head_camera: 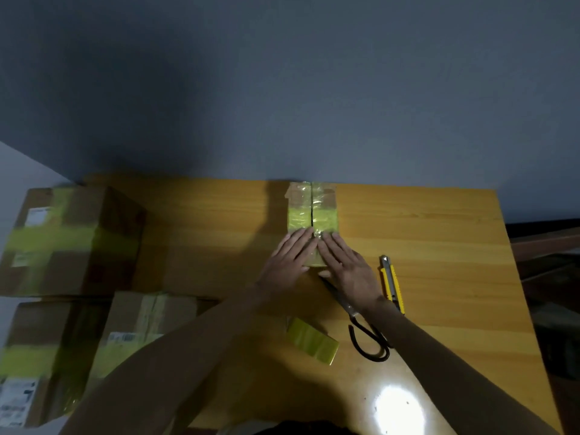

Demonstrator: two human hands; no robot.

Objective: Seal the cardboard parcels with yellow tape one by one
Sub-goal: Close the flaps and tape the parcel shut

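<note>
A dim grey-blue wall is rising behind a wooden table (439, 246), and a lamp's glare is shining on the table's near edge. In the middle, a small cardboard parcel (301, 199) is lying lengthwise away from the viewer, with a band of yellow tape (326, 219) crossing its top and a dark flap seam running down the centre. The left hand (288, 262) and right hand (348, 268) are lying flat on the parcel's near end, one on each side of the seam, fingers straight and close together, pressing the tape down and gripping nothing.

To do this well, the palms should be smoothing outward from the seam and over the edges, so no bubbles or lifted corners are left.

Scissors (367, 337) and a yellow utility knife (390, 281) are lying beside the right forearm; a loose strip of yellow tape (312, 340) is resting between the arms. Three larger taped boxes (72, 240) are standing at the left.
</note>
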